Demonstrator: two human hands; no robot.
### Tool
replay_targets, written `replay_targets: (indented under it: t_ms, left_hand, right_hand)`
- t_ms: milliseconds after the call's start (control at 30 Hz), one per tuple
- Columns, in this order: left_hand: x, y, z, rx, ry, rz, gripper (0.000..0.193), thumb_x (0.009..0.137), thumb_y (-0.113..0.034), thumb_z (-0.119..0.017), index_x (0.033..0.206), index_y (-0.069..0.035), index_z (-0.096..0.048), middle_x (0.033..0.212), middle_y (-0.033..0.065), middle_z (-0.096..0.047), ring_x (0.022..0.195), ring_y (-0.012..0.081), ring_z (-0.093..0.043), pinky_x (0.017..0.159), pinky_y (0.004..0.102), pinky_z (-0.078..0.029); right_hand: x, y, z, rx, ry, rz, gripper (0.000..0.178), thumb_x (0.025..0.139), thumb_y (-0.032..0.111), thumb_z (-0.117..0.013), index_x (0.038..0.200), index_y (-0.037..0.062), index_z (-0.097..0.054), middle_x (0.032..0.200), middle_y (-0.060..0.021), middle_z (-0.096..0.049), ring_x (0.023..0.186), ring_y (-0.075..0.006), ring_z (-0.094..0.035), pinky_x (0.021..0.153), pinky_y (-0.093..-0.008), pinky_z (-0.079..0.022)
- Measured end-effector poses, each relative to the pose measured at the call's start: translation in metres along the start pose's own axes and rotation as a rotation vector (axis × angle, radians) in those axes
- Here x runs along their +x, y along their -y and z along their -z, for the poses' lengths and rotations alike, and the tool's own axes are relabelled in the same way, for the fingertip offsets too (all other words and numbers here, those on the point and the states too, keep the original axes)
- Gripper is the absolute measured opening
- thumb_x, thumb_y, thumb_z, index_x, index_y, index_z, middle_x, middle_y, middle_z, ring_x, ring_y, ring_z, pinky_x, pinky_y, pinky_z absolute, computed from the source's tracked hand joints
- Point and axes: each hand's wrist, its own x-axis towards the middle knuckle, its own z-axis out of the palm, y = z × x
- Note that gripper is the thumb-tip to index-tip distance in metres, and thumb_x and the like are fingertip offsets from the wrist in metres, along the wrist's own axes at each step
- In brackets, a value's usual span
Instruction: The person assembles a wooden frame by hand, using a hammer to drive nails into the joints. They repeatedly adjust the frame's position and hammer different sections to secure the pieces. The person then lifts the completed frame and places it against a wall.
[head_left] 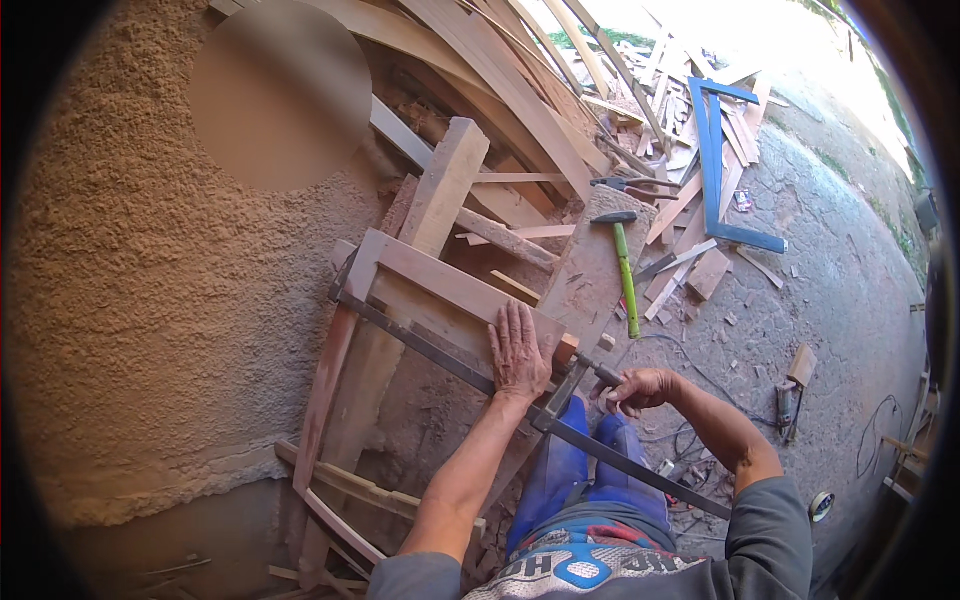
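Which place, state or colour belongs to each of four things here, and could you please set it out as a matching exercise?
1. left hand
2. right hand
3. hammer
4. angular bracket

A. blue
B. at the screw handle of the clamp
C. has a green handle
D. flat on a wooden piece

Pairs: 1-D, 2-B, 3-C, 4-A

Clamp [440, 357] spans the wooden frame [460, 282]; wall [150, 300] stands left of both. Hammer [624, 258] lies on the plank [580, 268] to the frame's right, pliers [640, 187] behind the hammer.
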Motion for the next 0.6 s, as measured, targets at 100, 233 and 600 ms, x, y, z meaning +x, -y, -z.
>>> replay_targets:
  t_ms: [100, 233, 600]
  left_hand:
    - [0.002, -0.006, 0.007, -0.018, 0.006, -0.017, 0.100, 0.098, -0.068, -0.042, 0.160, 0.005, -0.015, 0.166, 0.0278, -0.017, 0.155, 0.0438, -0.015, 0.124, 0.0615, -0.009]
    - [0.004, -0.011, 0.006, -0.033, 0.023, -0.003, 0.113, 0.092, -0.078, -0.044, 0.160, 0.006, -0.013, 0.166, 0.0293, -0.016, 0.155, 0.0440, -0.014, 0.124, 0.0622, -0.008]
    - [0.002, -0.004, 0.005, -0.084, -0.020, 0.031, 0.117, 0.087, -0.082, -0.047, 0.160, 0.004, -0.017, 0.167, 0.0264, -0.017, 0.156, 0.0410, -0.014, 0.125, 0.0587, -0.009]
  right_hand:
    - [-0.006, 0.000, -0.003, -0.106, -0.088, 0.064, 0.045, 0.091, 0.021, -0.075, 0.131, 0.0025, -0.061, 0.074, -0.0034, -0.064, 0.048, -0.0122, -0.054, 0.046, -0.0295, -0.045]
    - [-0.015, 0.013, -0.040, -0.594, -0.490, 0.080, 0.046, 0.092, 0.018, -0.071, 0.135, 0.0070, -0.059, 0.068, 0.0011, -0.057, 0.049, -0.0093, -0.049, 0.047, -0.0278, -0.043]
    - [-0.005, -0.005, -0.015, -0.627, -0.517, 0.211, 0.051, 0.087, 0.028, -0.077, 0.131, 0.0082, -0.060, 0.077, -0.0113, -0.067, 0.066, -0.0286, -0.068, 0.057, -0.0412, -0.051]
